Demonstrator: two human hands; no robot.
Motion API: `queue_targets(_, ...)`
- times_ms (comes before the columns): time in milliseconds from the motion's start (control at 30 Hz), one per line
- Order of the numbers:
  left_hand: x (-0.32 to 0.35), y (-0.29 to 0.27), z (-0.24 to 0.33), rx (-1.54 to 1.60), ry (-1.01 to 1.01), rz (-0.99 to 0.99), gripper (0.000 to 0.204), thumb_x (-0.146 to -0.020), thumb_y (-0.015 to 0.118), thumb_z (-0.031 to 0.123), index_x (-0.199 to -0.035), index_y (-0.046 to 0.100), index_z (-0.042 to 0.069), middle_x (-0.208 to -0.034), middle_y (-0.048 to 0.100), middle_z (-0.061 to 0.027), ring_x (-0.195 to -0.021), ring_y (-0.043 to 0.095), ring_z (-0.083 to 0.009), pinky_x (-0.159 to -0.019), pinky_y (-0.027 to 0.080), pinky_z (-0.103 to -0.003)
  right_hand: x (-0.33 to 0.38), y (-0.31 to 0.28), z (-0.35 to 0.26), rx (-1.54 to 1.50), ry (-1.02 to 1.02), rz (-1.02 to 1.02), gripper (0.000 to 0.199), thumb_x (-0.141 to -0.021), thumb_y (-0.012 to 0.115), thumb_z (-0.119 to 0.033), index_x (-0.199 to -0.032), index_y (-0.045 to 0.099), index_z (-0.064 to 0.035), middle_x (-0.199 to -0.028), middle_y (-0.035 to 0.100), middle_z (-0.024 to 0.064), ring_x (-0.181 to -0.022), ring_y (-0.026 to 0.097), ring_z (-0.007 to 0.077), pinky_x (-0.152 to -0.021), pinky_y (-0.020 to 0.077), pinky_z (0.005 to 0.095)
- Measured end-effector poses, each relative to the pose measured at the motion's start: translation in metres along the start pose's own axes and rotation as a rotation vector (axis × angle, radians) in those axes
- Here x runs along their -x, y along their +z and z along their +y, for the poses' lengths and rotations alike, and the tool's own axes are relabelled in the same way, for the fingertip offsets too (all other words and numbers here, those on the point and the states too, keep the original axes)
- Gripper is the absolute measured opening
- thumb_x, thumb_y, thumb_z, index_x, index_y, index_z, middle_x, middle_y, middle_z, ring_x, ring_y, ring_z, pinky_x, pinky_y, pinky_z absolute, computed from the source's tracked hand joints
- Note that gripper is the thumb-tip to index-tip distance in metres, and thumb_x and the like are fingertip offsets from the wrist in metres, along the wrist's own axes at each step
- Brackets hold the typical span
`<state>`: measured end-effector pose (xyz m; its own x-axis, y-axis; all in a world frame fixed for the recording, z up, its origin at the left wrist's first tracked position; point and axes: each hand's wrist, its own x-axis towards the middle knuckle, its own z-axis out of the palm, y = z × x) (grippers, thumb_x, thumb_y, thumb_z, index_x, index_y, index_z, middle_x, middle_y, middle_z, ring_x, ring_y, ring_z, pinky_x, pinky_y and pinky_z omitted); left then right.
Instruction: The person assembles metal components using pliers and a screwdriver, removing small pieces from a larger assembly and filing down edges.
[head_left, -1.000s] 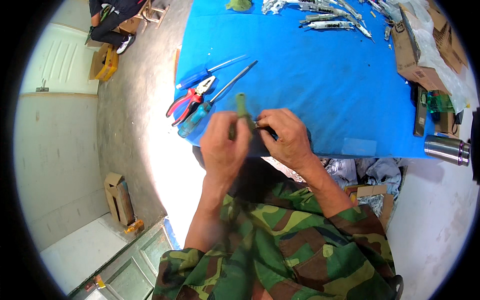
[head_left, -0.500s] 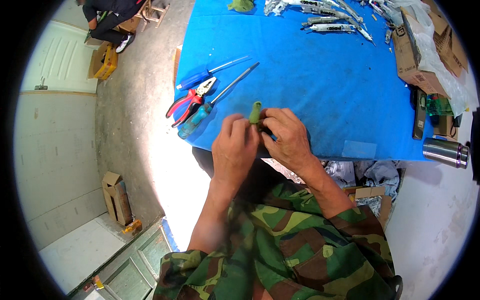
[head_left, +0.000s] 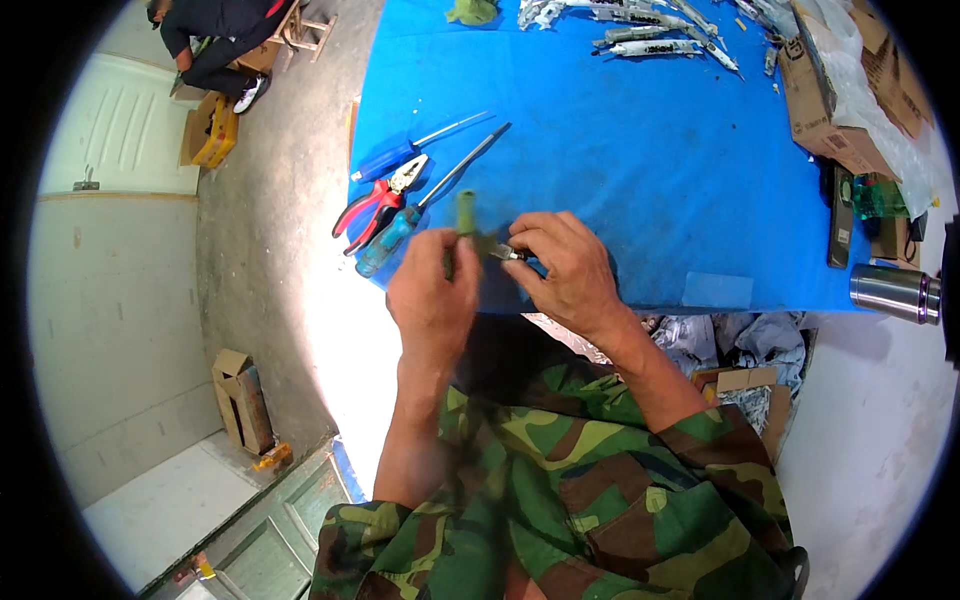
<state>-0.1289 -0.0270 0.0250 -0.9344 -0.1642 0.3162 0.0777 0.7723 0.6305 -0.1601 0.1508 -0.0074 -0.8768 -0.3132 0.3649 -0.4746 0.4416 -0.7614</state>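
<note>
My left hand (head_left: 433,290) is closed around a slim green piece (head_left: 466,210), tube-like and slightly blurred, which sticks up above its fingers. Opposite it, my right hand (head_left: 568,265) pinches a small tool or part with a silvery tip (head_left: 505,252) and a dark body; its kind cannot be made out. The silvery tip points toward my left hand, and a blurred bit of green lies between the two. To the left on the blue cloth are red-handled pliers (head_left: 377,208), a blue-handled screwdriver (head_left: 388,159) and a larger teal-handled screwdriver (head_left: 392,240).
At the far side lie several white printed tubes (head_left: 655,47) and a green lump (head_left: 472,11). A cardboard box (head_left: 812,110) with plastic film stands at the right. Near the right corner are a dark flat object (head_left: 839,220) and a steel flask (head_left: 893,293). Another person (head_left: 205,40) sits far left.
My left hand has moved left with the green piece, apart from my right hand. The silvery tip in my right hand now shows between them.
</note>
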Motion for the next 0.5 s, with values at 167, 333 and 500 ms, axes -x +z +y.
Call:
queue_targets(167,0.009,0.015,0.015,0.073,0.041,-0.101,0.018,-0.092,0.077,0.009,-0.108,0.07,0.006,-0.111,0.069,-0.0157,-0.088,0.072,-0.0355,-0.071,0.057,-0.044,0.001,-0.002,0.0,0.061,-0.013,-0.012,0.017,-0.078,0.076,-0.004,-0.094,0.068,-0.0017,-0.11,0.07,0.01,-0.099,0.064,0.0344,-0.083,0.0534,0.0452)
queue_targets(333,0.009,0.015,0.01,0.098,-0.037,-0.106,0.018,-0.091,0.077,0.008,-0.106,0.071,0.001,-0.096,0.071,-0.0168,-0.086,0.072,-0.0312,-0.074,0.056,-0.038,0.0,-0.003,0.001,0.024,-0.036,-0.009,0.016,-0.079,0.076,-0.004,-0.093,0.068,-0.0018,-0.11,0.07,0.0094,-0.098,0.065,0.0337,-0.083,0.0534,0.045)
queue_targets(500,0.004,0.018,0.003,0.123,-0.126,-0.066,0.016,-0.095,0.074,0.012,-0.104,0.072,-0.001,-0.083,0.072,-0.0147,-0.072,0.069,-0.0216,-0.068,0.054,-0.033,0.002,-0.003,0.0,0.0,-0.053,-0.012,0.017,-0.08,0.079,-0.005,-0.094,0.069,-0.0023,-0.111,0.07,0.0084,-0.099,0.066,0.0323,-0.084,0.0535,0.0439)
